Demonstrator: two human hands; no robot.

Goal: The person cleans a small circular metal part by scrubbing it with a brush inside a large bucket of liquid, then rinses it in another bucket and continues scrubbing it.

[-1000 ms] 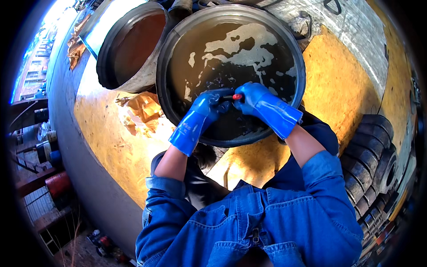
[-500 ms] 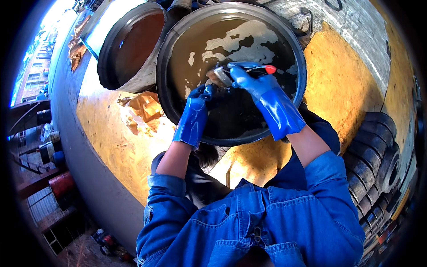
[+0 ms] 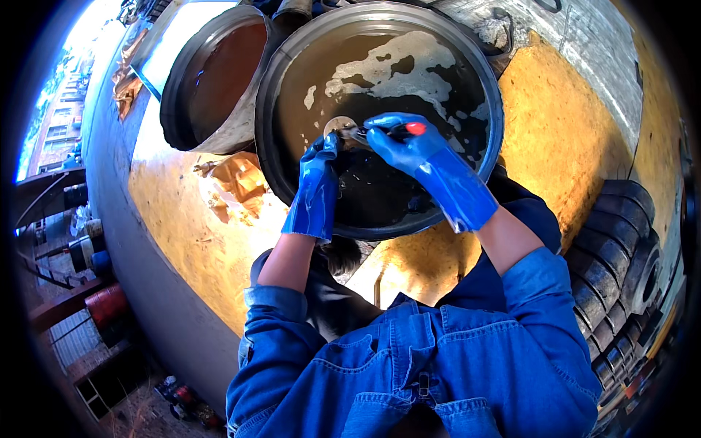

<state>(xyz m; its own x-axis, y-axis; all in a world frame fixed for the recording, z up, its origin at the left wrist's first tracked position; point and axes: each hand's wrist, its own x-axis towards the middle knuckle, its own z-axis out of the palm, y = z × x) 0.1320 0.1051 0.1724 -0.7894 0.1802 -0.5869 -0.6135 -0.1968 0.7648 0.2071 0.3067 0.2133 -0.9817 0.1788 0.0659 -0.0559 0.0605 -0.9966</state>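
In blue rubber gloves, both my hands work over a large round tub (image 3: pixel 493 109) of dark, murky liquid with patches of pale foam. My left hand (image 3: pixel 316 182) is closed on the lower edge of a round, disc-like metal part (image 3: pixel 339 125), held up over the liquid. My right hand (image 3: pixel 409 150) grips a brush (image 3: pixel 415 128) with a dark, red-tipped handle. The brush's metal band points left and meets the part. Its bristles are hard to make out against the part.
A tilted bucket (image 3: pixel 241 125) of reddish-brown liquid stands left of the tub. Crumpled brown paper (image 3: pixel 244 179) lies on the yellow-stained floor in front of it. Thick black rings like tyres (image 3: pixel 610 241) are stacked at the right. Red and blue containers line the far left.
My right hand and the brush have moved slightly left and down, onto the metal part. The part's round face now shows more. My left hand keeps its hold, shifted slightly left.
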